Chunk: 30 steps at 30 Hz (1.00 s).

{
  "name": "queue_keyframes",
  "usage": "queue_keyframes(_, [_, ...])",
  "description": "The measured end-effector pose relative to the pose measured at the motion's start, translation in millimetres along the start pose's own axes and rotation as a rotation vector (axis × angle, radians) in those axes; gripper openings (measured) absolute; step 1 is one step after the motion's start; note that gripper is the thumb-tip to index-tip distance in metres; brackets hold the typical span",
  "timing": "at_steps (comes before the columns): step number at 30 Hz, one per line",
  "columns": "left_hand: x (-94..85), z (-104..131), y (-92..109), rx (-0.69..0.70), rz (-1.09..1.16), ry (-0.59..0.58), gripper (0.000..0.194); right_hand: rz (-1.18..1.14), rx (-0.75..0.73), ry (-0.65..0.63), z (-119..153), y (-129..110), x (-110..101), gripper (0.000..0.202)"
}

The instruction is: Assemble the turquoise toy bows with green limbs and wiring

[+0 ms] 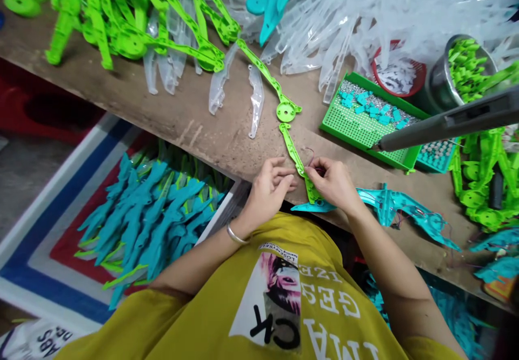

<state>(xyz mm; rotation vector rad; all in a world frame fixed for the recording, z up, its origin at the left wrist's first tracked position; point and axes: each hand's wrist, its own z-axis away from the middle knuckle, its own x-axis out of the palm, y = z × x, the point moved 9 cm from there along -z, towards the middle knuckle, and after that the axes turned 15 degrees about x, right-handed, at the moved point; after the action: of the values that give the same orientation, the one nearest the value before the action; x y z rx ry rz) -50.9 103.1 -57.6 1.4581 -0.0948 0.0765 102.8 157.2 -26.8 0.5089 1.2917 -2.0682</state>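
A long lime-green plastic piece [292, 146] lies at the bench edge in front of me, its lower end between my hands. My right hand [330, 181] is closed in a pinch over that lower end, on a thin dark wire [311, 153] that loops out above the fingers. My left hand [272, 186] is beside the piece on the left, fingers loosely bent and apart, with nothing visible in them. A teal plastic shell [314, 207] sits under the green piece's lower end. Above, another green arm with a round hub [286, 112] nearly meets its upper end.
Clear plastic blades [256, 100] and heaped green parts [133, 41] cover the bench's far side. At right stand a green basket [352, 127] of screws and teal bits, a grey screwdriver [446, 125] above it, and a metal cup [436, 73]. Teal parts [150, 203] fill a box at left.
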Motion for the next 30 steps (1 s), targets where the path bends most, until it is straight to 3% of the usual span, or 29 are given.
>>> queue_keyframes(6, [4.5, -11, -11, -0.049, 0.145, 0.061, 0.054, -0.027, -0.015, -0.004, -1, 0, 0, 0.022])
queue_keyframes(12, [18.9, -14, -10, -0.004, 0.112, 0.017, 0.032, -0.115, -0.019, -0.018, 5, 7, -2, 0.025])
queue_keyframes(17, [26.6, -15, -21, -0.049, 0.271, 0.075, 0.038, -0.155, -0.031, -0.002, 8, 10, -3, 0.022])
queue_keyframes(24, [28.8, -16, -23, -0.070, 0.219, 0.114, 0.037, -0.186, -0.036, 0.005, 11, 15, -4, 0.020])
queue_keyframes(30, [32.9, -16, -21, -0.051, 0.314, 0.042, 0.040, -0.191, -0.064, 0.031, 16, 15, -7, 0.015])
